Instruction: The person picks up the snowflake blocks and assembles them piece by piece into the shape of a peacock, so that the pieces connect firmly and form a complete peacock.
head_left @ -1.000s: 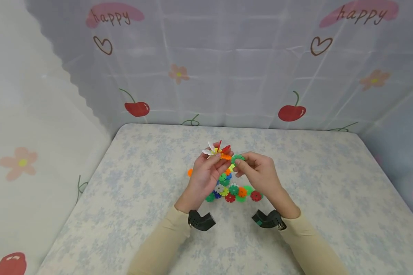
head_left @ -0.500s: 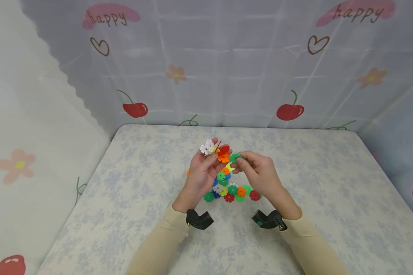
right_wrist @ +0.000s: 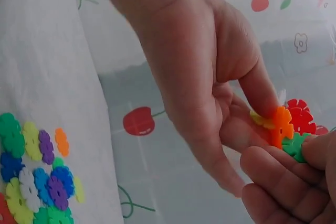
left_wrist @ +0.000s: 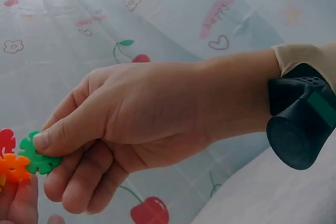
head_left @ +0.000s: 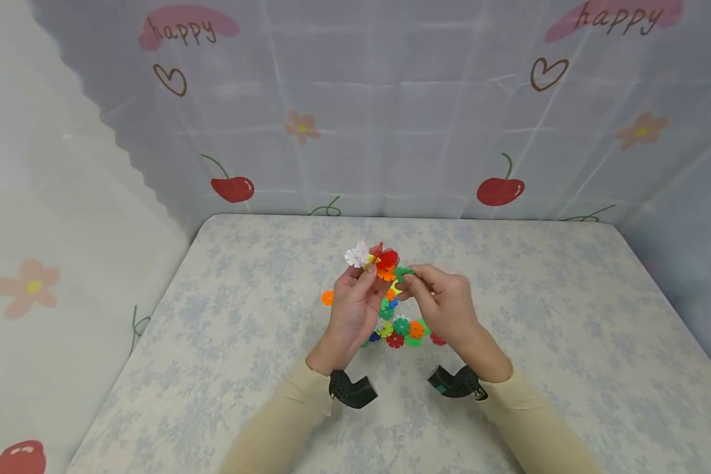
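One green disc [left_wrist: 32, 156] is, it seems, being joined to a small cluster [head_left: 388, 260] of red, orange, yellow and white notched discs, held up above the bench [head_left: 261, 289]. Its edge meets the orange disc [right_wrist: 282, 125] or lies just beside it; whether the slots have caught cannot be told. The next move probably calls for lining up the notches and pushing the green disc firmly in while the cluster is kept steady.

The left hand [head_left: 355, 313] pinches the cluster under its thumb, its fingers only slightly bent behind it. The right hand [head_left: 448, 304] grips the green disc between thumb and curled forefinger, the other fingers folded in. Below the hands, more loose discs [head_left: 395, 340] in several colours lie on the bench.
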Motion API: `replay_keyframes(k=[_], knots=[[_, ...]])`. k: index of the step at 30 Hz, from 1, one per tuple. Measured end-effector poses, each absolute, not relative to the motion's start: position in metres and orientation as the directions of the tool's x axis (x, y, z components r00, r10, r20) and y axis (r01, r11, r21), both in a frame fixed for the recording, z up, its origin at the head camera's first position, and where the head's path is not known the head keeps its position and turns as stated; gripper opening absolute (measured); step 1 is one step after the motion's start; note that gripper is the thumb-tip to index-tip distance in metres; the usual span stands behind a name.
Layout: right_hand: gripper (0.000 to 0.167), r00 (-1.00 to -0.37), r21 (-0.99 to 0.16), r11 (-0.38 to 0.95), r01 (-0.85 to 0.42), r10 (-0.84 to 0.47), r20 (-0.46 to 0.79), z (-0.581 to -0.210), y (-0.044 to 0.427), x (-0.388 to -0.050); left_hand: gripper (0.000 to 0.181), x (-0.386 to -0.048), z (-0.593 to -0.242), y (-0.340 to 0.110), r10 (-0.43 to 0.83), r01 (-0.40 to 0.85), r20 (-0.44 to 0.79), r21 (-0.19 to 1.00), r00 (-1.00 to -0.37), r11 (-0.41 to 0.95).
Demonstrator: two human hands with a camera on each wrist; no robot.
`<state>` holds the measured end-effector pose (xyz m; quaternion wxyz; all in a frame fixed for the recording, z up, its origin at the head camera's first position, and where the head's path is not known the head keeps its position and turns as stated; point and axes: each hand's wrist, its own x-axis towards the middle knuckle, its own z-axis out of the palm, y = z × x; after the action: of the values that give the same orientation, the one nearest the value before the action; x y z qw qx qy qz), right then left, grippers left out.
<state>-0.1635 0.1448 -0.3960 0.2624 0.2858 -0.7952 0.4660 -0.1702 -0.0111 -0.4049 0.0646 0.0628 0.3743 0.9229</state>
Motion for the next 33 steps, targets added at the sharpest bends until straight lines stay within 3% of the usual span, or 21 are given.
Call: replay_keyframes(k=[9, 13, 17, 22, 29, 33], knots=[[0.015, -0.698, -0.668, 0.223, -0.71, -0.098, 0.709, -0.402, 0.134, -0.162, 0.025, -0.159, -0.397, -0.001, 0.137, -0.059, 0.084, 0.604, -0.987, -0.795], [0.014, -0.713, -0.691, 0.194, -0.696, -0.078, 0.697, -0.402, 0.131, -0.16, 0.024, -0.156, -0.397, 0.002, 0.094, -0.01, 0.101, 0.622, -0.99, -0.783], [0.011, -0.752, -0.731, 0.191, -0.655, -0.073, 0.655, -0.403, 0.131, -0.159, 0.024, -0.156, -0.4, 0.003, 0.065, 0.019, 0.104, 0.657, -0.992, -0.753], [0.012, -0.833, -0.814, 0.174, -0.554, -0.108, 0.543, -0.403, 0.134, -0.158, 0.023, -0.162, -0.403, -0.001, 0.105, -0.039, 0.059, 0.669, -0.993, -0.742], [0.021, -0.912, -0.883, 0.229, -0.41, -0.083, 0.402, -0.398, 0.143, -0.162, 0.027, -0.168, -0.403, -0.01, 0.113, -0.053, 0.01, 0.842, -0.993, -0.538], [0.023, -0.926, -0.909, 0.182, -0.376, -0.117, 0.359, -0.398, 0.143, -0.163, 0.026, -0.168, -0.405, -0.009, 0.11, -0.079, -0.017, 0.81, -0.994, -0.581]])
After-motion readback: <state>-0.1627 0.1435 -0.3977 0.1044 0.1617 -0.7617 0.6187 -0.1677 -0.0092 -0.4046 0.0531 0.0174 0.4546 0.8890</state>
